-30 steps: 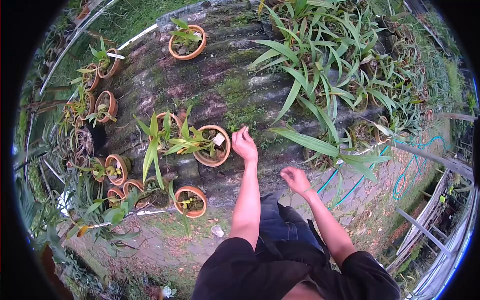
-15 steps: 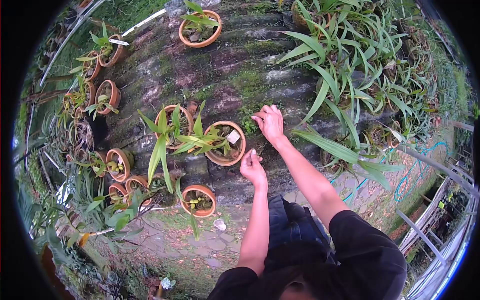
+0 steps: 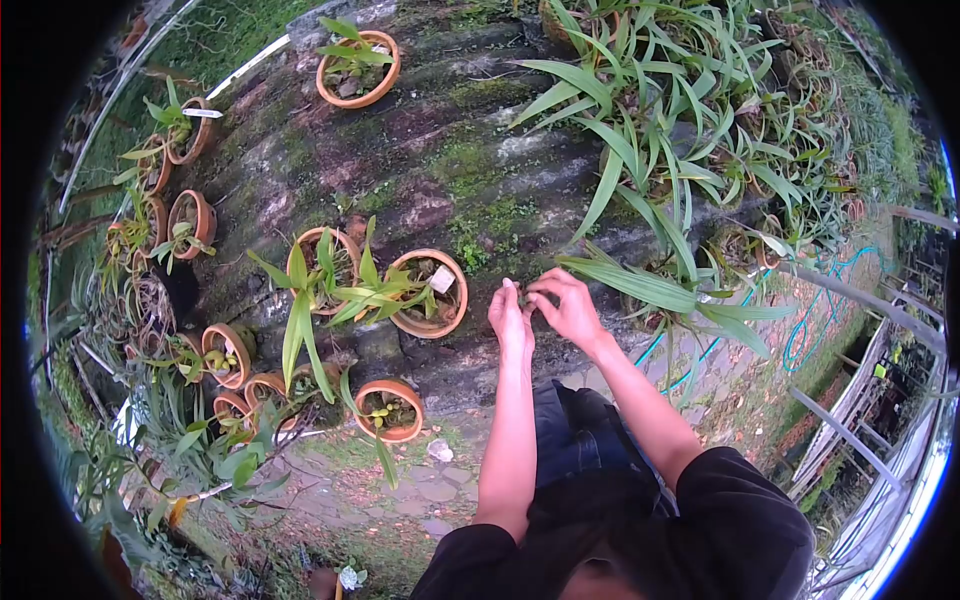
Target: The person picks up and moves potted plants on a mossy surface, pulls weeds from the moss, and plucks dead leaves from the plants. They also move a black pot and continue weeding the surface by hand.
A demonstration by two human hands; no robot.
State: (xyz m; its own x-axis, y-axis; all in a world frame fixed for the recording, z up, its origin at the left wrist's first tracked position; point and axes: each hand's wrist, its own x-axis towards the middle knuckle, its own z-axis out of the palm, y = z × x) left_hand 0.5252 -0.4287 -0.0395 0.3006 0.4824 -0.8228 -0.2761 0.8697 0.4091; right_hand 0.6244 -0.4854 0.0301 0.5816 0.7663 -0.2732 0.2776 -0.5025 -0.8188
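Observation:
My left hand [image 3: 511, 318] is raised above the mossy corrugated surface [image 3: 420, 150], its fingers closed together. Close beside it, my right hand [image 3: 567, 307] is bent in a pinch, fingertips pointing at the left hand. A tiny dark bit seems to lie between the two sets of fingertips, too small to name. Just left of my hands stands a terracotta pot [image 3: 462, 312] holding a leafy plant [image 3: 385, 290] and a pale square tag [image 3: 441, 279]. Another terracotta pot [image 3: 350, 245] touches its left side. Low green weeds [image 3: 475, 240] grow on the surface beyond my fingers.
Long strap-leaved plants [image 3: 650, 150] crowd the right side, one broad leaf [image 3: 640, 285] reaching close to my right hand. Several potted plants line the left edge, and a small pot [image 3: 391, 410] sits at the near edge. A teal hose [image 3: 800, 340] lies on the ground at right.
My right hand has come back from the weeds toward my left hand, and the two are now almost together. The view has shifted, so the pots appear farther left.

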